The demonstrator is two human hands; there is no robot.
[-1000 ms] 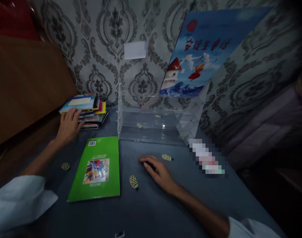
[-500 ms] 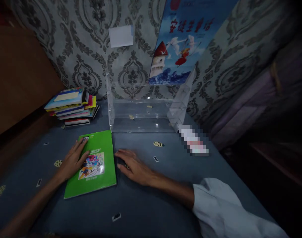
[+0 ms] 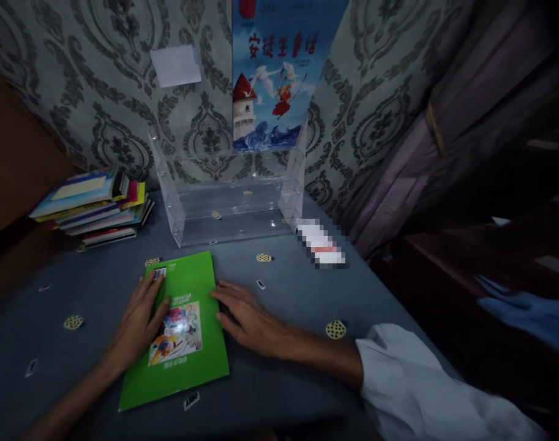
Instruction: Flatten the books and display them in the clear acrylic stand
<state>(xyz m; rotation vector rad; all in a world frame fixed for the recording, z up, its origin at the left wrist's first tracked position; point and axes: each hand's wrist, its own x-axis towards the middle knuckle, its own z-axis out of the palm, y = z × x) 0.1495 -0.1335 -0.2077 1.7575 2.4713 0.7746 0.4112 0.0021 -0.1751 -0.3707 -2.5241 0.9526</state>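
Observation:
A green book with a colourful cover picture lies flat on the blue-grey tablecloth, its cover lettering upside down to me. My left hand rests on its left side, fingers stretched over the cover and thumb near the picture. On the other side, my right hand has its fingertips at the book's right edge, with fingers and thumb apart. Behind the book stands a clear plastic rack, with a blue picture book with red Chinese characters upright at its upper right.
A stack of books sits at the back left beside a brown wooden panel. A blurred-out item lies right of the rack, near the table's right edge. A tied curtain hangs beyond, against patterned wallpaper.
My view has turned rightward, so the rack and stack appear further left. The green book has slid toward me and rightward from the rack, and my right fingertips now meet its edge.

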